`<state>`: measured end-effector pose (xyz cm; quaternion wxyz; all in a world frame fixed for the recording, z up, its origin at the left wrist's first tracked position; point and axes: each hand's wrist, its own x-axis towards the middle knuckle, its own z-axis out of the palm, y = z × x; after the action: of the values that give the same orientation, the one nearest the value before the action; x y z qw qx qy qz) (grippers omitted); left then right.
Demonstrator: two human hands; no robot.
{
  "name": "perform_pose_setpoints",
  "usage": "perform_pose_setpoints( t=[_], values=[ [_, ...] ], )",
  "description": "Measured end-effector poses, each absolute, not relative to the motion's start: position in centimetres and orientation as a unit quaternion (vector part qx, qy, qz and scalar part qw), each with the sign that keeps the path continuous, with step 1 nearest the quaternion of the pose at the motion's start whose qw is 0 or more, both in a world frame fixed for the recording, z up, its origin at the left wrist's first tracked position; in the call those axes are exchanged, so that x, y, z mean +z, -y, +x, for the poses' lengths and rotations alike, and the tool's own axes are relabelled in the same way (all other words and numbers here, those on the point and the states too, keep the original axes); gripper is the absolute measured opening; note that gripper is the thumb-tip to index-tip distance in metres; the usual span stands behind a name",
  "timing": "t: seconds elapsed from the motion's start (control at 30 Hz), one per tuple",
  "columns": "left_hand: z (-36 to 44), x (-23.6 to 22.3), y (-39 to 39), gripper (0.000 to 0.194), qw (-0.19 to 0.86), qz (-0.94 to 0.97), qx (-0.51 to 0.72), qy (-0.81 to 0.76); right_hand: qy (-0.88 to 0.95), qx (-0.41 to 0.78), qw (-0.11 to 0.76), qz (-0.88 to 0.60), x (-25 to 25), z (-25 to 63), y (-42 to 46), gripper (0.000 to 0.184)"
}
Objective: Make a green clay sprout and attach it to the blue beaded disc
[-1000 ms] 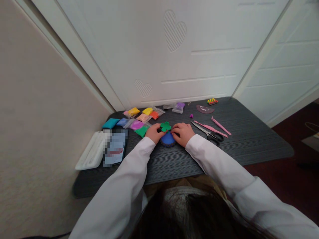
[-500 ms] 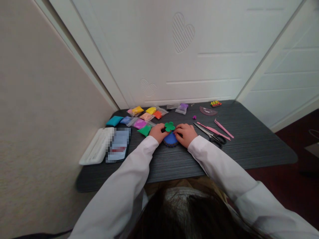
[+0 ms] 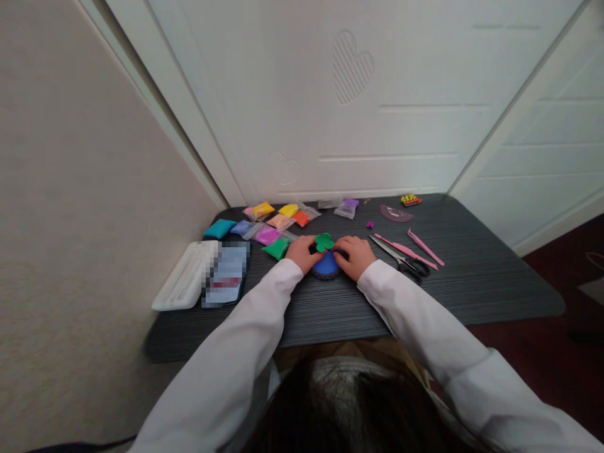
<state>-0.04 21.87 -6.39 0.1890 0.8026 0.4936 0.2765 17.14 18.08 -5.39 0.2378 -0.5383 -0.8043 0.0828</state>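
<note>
A green clover-shaped clay piece (image 3: pixel 324 241) rises above a blue dome-shaped clay piece (image 3: pixel 325 267) that has a dark bumpy edge at the front. From the left, my left hand (image 3: pixel 301 253) is closed, thumb and fingers pinching at the clover's lower edge. My right hand (image 3: pixel 357 257) is closed too, its fingertips at the clover's right side, just over the blue dome. The fingertips are small in view, and the clover's underside is hidden.
Bags of coloured clay, one of them green (image 3: pixel 276 248), lie left and behind. A phone (image 3: pixel 225 277) and a white case (image 3: pixel 186 277) are at left. Scissors (image 3: pixel 399 257), pink tweezers (image 3: pixel 425 246), a pink tool (image 3: pixel 408 251) and a clear half-round piece (image 3: pixel 396 214) lie right.
The view has shifted slightly. Both hands stay at the clover, whose lobes now look a little more tilted and folded.
</note>
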Motion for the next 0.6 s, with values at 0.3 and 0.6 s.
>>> perform_pose_setpoints(
  t=[0.3,0.6],
  values=[
    [0.0,-6.3,-21.6,0.03,0.218,0.788,0.291,-0.497,0.767,0.111,0.264,-0.574,-6.2,17.6,-19.3,0.022],
    [0.1,-6.5,-21.7,0.033,0.234,0.787,0.302,-0.484,0.758,0.108,0.268,-0.585,-6.0,16.9,-19.3,0.023]
  ],
)
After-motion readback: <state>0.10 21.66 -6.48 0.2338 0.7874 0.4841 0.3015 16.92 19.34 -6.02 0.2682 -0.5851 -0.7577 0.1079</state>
